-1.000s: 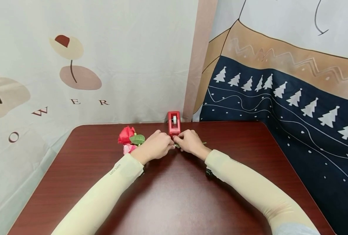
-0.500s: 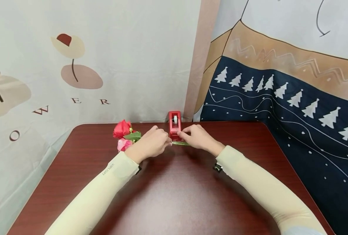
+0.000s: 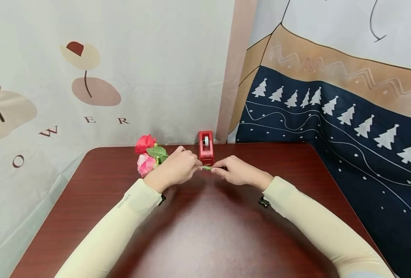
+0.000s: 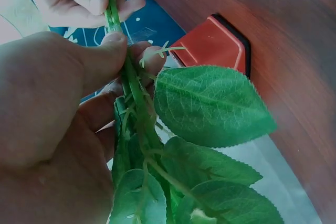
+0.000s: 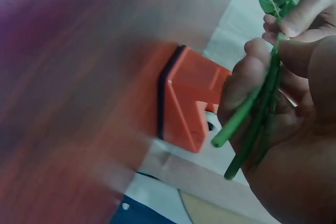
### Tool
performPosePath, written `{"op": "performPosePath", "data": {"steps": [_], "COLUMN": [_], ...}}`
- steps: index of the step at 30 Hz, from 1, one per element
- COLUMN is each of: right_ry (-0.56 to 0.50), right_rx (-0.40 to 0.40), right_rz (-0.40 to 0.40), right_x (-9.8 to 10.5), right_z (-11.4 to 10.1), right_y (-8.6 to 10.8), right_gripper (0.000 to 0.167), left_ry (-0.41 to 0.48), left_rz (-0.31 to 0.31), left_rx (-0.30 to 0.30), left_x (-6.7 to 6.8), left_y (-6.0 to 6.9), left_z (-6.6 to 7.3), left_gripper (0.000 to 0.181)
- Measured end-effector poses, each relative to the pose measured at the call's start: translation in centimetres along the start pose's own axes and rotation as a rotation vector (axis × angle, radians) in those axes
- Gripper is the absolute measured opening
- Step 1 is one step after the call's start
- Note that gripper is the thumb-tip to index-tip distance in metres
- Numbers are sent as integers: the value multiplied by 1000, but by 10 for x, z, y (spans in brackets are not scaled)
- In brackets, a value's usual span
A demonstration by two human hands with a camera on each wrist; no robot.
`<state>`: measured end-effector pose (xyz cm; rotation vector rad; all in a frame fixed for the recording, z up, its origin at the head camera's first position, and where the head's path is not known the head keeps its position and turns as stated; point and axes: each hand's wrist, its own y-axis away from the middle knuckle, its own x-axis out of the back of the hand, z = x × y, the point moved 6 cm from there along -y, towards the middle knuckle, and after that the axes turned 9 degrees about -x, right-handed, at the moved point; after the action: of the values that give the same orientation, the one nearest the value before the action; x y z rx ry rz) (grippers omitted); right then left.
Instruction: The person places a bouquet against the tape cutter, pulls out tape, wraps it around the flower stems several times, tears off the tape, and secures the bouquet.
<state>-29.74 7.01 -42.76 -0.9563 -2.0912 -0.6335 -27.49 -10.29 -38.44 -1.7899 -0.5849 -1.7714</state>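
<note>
A bunch of artificial flowers, with a red rose [image 3: 145,144] and a pink rose [image 3: 146,164], lies across the far side of the table, blooms to the left. My left hand [image 3: 178,168] pinches its green stems [image 4: 130,80] between thumb and fingers, just below the leaves [image 4: 212,106]. Close by on the right, my right hand [image 3: 240,171] pinches the same stems. In the right wrist view the cut stem ends [image 5: 223,137] stick out past its fingers. A shiny patch shows on the stems between the hands; what it is, I cannot tell.
Directly behind the hands a red tape dispenser [image 3: 206,148] stands on the dark wooden table [image 3: 205,231], holding a small roll of tape. Printed cloths hang right behind the table's far edge: a pale one [image 3: 170,77] and a navy one [image 3: 295,123] with white trees.
The right hand has moved to the right, away from the left hand, and now pinches the stems there. The left hand has shifted slightly left, and the blooms have risen and turned.
</note>
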Motion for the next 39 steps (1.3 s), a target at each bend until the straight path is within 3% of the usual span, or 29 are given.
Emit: {"op": "performPosePath", "data": {"steps": [5,9,13,18,21,25,28,32,36,39], "right_ry": [-21,-46,-69,-134,-207,-291,-376,-563,-733,-789], "right_rx": [27,17,-15,-74,-112,-130,-130,-158,-179,-167], "right_rz": [35,81,131,186,202,210,186,113,55,35], "right_x": [-7,-7,-5,1,4,8,9,4,-2,-5], "right_z": [3,4,8,14,16,14,10,10,11,7], "right_y": [2,3,4,6,7,9,11,15,19,20], "right_gripper": [23,25,27,27,26,27,28,28,29,28], "left_ry": [-8,-35,-38,32,83,187,319,511,665,712], "left_rz": [34,126,280,516,599,566,491,427,406,409], "left_rx": [-6,-20,-48,-93,-109,-73,24,152,202,222], "left_x": [-3,-1,8,17,15,1,-14,-33,-42,-44], "left_y": [2,3,5,15,21,25,24,19,10,5], "left_z": [1,1,3,7,10,9,1,-10,-13,-13], "left_gripper": [13,12,14,7,8,10,14,25,38,37]}}
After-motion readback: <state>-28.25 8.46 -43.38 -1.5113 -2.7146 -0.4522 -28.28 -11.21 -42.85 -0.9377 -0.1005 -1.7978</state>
